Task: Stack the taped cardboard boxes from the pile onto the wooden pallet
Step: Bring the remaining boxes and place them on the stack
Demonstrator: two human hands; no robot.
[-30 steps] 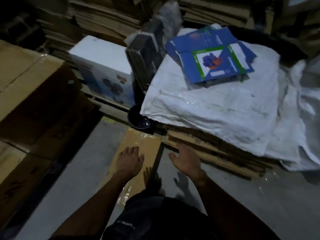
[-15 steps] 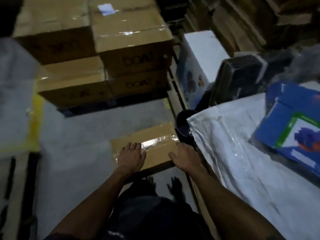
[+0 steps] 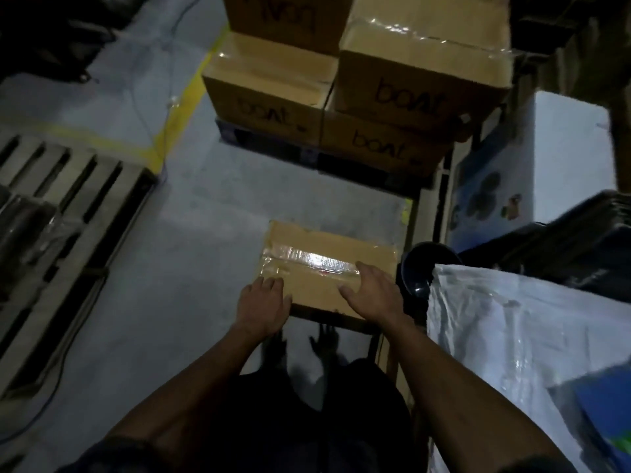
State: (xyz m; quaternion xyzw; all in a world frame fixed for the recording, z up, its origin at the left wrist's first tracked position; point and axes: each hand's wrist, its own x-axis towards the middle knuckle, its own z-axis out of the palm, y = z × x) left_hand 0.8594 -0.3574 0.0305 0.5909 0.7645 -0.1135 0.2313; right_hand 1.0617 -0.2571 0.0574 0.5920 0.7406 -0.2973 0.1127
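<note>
A taped cardboard box (image 3: 324, 242) lies flat on the grey floor in front of me, a shiny tape strip running across its top. My left hand (image 3: 263, 307) rests on its near left corner with the fingers straight. My right hand (image 3: 372, 291) lies spread on the top near the right end of the tape. Beyond it, a stack of taped boxes marked "boAt" (image 3: 409, 80) stands on a dark pallet. A wooden slatted pallet (image 3: 71, 203) lies at the left edge, with something dark and wrapped on its near end.
A white woven sack (image 3: 512, 339) covers a pile close on my right, with a black bowl (image 3: 418, 271) at its corner. A white printed box (image 3: 553, 155) and dark stacked items (image 3: 566, 247) stand behind. A yellow floor line (image 3: 184, 107) runs at the upper left.
The view has swung left, bringing the boAt stack and the wooden pallet into sight. Both hands have come down from hovering onto the top of the taped box.
</note>
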